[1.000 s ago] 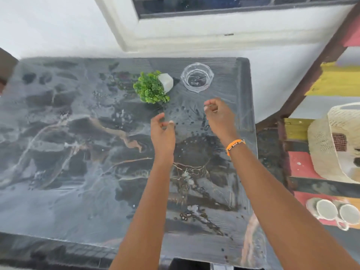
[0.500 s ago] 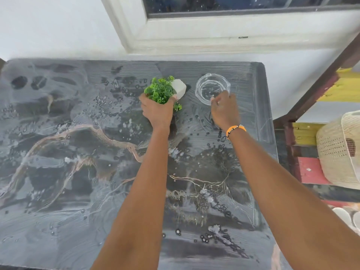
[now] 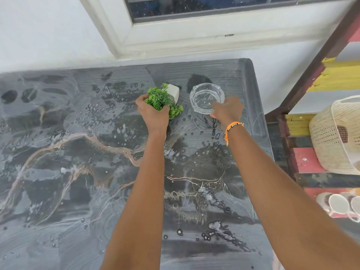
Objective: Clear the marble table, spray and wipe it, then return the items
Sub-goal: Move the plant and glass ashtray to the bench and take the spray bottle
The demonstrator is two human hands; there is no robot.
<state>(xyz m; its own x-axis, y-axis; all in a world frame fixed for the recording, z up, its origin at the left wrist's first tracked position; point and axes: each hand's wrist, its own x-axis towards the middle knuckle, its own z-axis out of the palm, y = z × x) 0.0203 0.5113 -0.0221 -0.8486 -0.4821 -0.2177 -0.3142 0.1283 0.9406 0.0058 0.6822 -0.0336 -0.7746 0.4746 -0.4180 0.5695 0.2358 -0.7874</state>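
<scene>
The dark marble table (image 3: 78, 172) is streaked with wet smears and droplets. Near its far right part a small green plant (image 3: 161, 98) in a white pot (image 3: 174, 92) lies tilted, pot end pointing away. My left hand (image 3: 153, 115) is closed around the plant's leaves. To the right stands a clear glass ashtray (image 3: 204, 95). My right hand (image 3: 228, 111) grips its near right rim with the fingers curled over the edge. An orange bracelet is on that wrist.
A wall and window frame (image 3: 194, 41) run behind the table. To the right stands a painted wooden shelf (image 3: 303, 156) holding a woven basket (image 3: 331, 137) and white cups (image 3: 339, 203). The table's right edge lies close to the shelf.
Both hands reached forward from the table's middle. The left hand closed on the plant; the right hand went from beside the ashtray to gripping its rim.
</scene>
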